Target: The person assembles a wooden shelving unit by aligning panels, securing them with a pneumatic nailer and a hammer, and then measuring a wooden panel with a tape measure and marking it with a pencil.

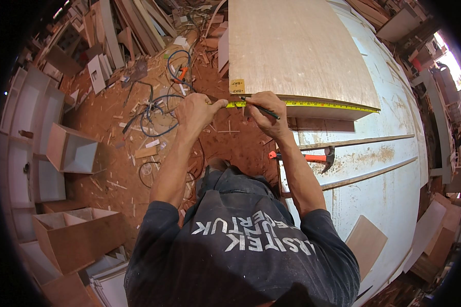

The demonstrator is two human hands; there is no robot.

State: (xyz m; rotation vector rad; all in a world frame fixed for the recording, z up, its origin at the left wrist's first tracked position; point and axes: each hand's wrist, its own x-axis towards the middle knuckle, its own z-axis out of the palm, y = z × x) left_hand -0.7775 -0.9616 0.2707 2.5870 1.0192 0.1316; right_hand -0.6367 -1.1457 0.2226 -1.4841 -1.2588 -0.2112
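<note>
A yellow tape measure (pixel 333 106) lies stretched along the near edge of a pale plywood sheet (pixel 302 46), reaching its right corner. At the tape's left end, my left hand (pixel 195 113) is closed on it, the thumb pressed against the blade. What else the palm encloses is hidden. My right hand (pixel 269 113) grips a dark pencil (pixel 266 110), its tip by the sheet's left near corner. The fingers rest over the tape there. Right above the tip, a small yellow label (pixel 237 86) sits on the sheet's corner.
The sheet lies raised on a white worktable (pixel 363 171). A hammer (pixel 312 157) with an orange handle rests on the table, near thin wooden strips (pixel 369 174). Cables (pixel 151 110) and wood scraps litter the reddish floor at left. Box-like cabinets (pixel 79 233) stand at lower left.
</note>
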